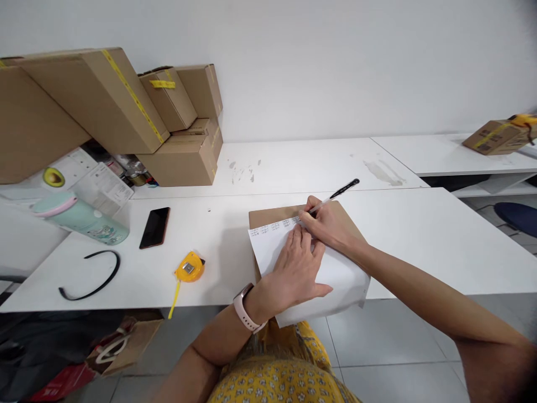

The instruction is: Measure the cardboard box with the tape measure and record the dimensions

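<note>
A white sheet of paper (339,274) with small rows of writing along its top edge lies on a cardboard box (272,215) at the front of the table. My right hand (321,221) is closed around a pen (344,189), black with a clear barrel, its tip end down at the paper's top edge and hidden by the fingers. Flat on the sheet rests my left hand (298,266), fingers stretched toward the written rows and thumb out to the right. It holds nothing. A watch with a pink strap (244,308) is on the left wrist.
Left on the white table (403,240) are a yellow tape measure (190,267), a phone (155,228), a black headband (109,277) and a mint bottle (84,218). Stacked cardboard boxes (178,159) stand behind them. Another box (495,137) sits far right, above a blue stool (518,217).
</note>
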